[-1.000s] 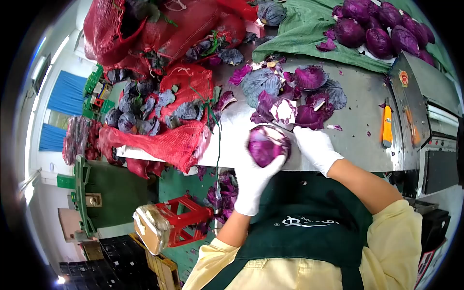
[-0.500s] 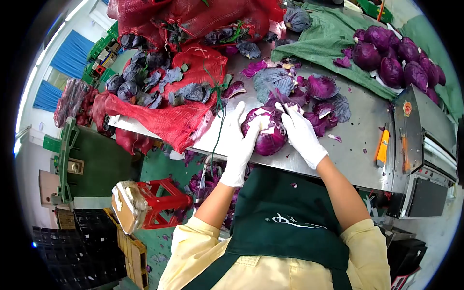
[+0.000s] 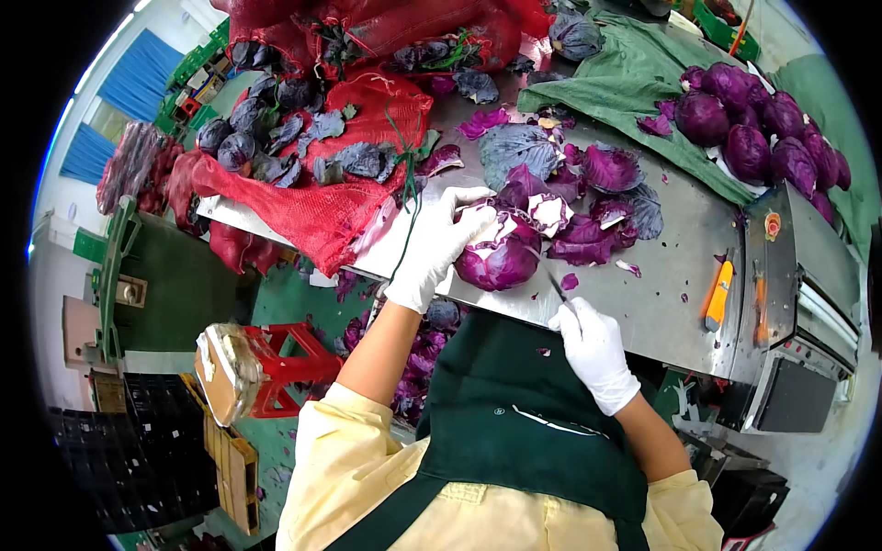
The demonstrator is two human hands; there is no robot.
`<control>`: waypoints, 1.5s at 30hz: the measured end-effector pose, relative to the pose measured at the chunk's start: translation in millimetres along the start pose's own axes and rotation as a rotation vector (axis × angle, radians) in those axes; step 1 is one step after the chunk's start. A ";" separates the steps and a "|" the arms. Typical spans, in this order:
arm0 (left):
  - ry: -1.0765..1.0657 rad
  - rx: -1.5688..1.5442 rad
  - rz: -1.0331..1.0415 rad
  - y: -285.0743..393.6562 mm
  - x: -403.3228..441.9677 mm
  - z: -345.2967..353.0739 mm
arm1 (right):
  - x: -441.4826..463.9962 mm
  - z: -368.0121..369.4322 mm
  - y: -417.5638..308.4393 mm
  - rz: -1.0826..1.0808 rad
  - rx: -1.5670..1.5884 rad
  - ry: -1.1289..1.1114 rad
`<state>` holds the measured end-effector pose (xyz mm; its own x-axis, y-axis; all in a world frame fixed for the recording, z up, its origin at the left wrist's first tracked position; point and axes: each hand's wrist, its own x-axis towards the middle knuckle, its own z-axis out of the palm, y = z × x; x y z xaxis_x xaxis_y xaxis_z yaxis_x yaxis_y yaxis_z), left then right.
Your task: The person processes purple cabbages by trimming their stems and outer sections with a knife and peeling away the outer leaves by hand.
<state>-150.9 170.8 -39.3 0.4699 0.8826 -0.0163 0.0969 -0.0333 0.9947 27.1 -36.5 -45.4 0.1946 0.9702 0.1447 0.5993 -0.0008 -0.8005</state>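
A red cabbage (image 3: 499, 264) with a pale cut patch on top sits at the front edge of the steel table (image 3: 675, 294). My left hand (image 3: 439, 246), in a white glove, grips it from the left with fingers curled over its top. My right hand (image 3: 595, 354), also gloved, is closed around a knife (image 3: 557, 286), its handle mostly hidden in my fist. The blade points up toward the cabbage's lower right side. Just behind the cabbage lie a white-and-purple cut piece (image 3: 550, 214) and loose purple leaves (image 3: 586, 241).
Red mesh sacks (image 3: 386, 110) with dark-leaved cabbages lie at the left and back. Several peeled cabbages (image 3: 749, 151) are piled at the right by a green cloth (image 3: 634, 78). An orange utility knife (image 3: 720, 294) lies on the right. A red stool (image 3: 285, 363) stands below left.
My right hand has drawn back from the cabbage, down toward my apron, with the knife in it. The left hand has shifted higher on the cabbage, and a pale cut piece now shows behind it.
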 end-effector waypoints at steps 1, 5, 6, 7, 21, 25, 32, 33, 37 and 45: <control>0.019 0.039 0.030 -1.0 -2.2 0.3 | -3.2 2.3 1.5 0.001 0.000 -0.009; -0.066 0.203 0.065 -18.7 1.3 -3.5 | -7.0 6.2 5.2 -0.027 -0.044 0.033; -0.065 0.252 0.049 -24.2 1.3 -4.5 | -7.6 5.7 4.8 -0.035 -0.043 0.036; -0.038 0.203 0.080 -19.3 -2.0 -0.4 | -8.0 5.4 5.6 -0.037 -0.044 0.034; 0.040 0.082 0.026 0.3 -10.5 16.7 | -11.0 -2.7 18.3 0.010 -0.009 0.041; 0.025 0.009 0.019 8.1 -11.0 19.3 | -8.3 -4.4 18.8 -0.029 -0.049 0.077; -0.011 0.043 -0.006 11.4 -10.7 20.2 | -3.9 -3.2 13.7 -0.003 -0.074 0.070; -0.008 0.043 -0.009 10.6 -11.0 19.9 | -5.0 -3.4 15.2 0.015 -0.074 0.061; 0.025 -0.032 -0.038 7.5 -6.1 16.5 | -23.1 -9.6 38.8 0.082 -0.180 -0.010; 0.202 -0.062 0.006 -11.0 -7.0 29.1 | 19.9 -16.0 -13.7 -0.052 -0.057 0.252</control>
<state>-129.7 151.4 -53.1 0.2842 0.9587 0.0036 0.0375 -0.0149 0.9992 35.2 -21.1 -22.2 0.3448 0.8784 0.3309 0.6551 0.0273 -0.7550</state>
